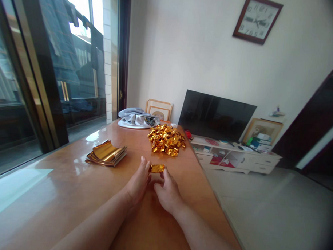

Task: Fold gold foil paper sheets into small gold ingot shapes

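Both of my hands rest on the wooden table [57, 194] and pinch one small folded gold foil piece [157, 168] between their fingertips. My left hand [138, 182] grips its left end, my right hand [166, 190] its right end. Beyond them lies a pile of several folded gold foil pieces [166, 139]. A stack of flat gold foil sheets [107, 154] sits to the left of my hands.
A grey-white cloth bundle [138, 118] lies at the table's far end. The table's right edge drops to a tiled floor [275, 216]. A TV [216, 114] on a low white cabinet [236, 156] stands against the wall. Glass doors [48, 80] are on the left.
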Tool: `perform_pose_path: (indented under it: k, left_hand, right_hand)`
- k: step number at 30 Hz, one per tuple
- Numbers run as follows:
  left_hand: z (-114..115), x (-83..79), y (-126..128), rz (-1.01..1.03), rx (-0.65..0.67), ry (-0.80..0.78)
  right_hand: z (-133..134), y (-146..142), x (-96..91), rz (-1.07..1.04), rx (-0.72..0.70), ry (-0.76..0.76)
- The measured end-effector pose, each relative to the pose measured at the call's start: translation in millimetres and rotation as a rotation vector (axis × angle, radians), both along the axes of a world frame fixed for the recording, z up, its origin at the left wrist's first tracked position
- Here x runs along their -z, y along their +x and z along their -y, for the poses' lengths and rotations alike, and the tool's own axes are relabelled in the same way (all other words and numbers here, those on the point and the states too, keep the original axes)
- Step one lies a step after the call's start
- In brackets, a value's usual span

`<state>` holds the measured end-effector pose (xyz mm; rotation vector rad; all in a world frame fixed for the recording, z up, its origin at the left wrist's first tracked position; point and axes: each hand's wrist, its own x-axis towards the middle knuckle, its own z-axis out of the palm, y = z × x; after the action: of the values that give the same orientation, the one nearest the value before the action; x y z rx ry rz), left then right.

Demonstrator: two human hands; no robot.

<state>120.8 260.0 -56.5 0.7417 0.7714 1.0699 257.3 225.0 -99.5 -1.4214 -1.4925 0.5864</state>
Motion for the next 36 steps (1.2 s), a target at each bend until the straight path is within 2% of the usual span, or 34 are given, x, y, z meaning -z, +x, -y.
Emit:
perform_pose_path:
  k: [8,12,15,26,36]
  left_hand:
    - [-9.6,-4.2,1.7,0.089,0.077,-0.068]
    - [-13.9,-0.7,-0.5,0.115,0.112,-0.08]
    - [-17.2,2.2,-1.9,0.11,0.086,-0.097]
    - [-23.3,6.4,-3.7,0.049,0.059,-0.073]
    - [-24.1,12.6,-3.9,-0.063,0.107,0.01]
  right_hand:
    - [2.3,-0.8,-14.7,-0.215,-0.123,-0.033]
    - [3.1,1.6,-15.8,-0.253,-0.128,-0.032]
    - [1.9,3.1,-14.2,-0.275,-0.118,-0.027]
    - [-6.3,13.4,-0.2,-0.255,0.144,-0.032]
    - [-8.0,12.7,-15.9,-0.25,0.194,-0.247]
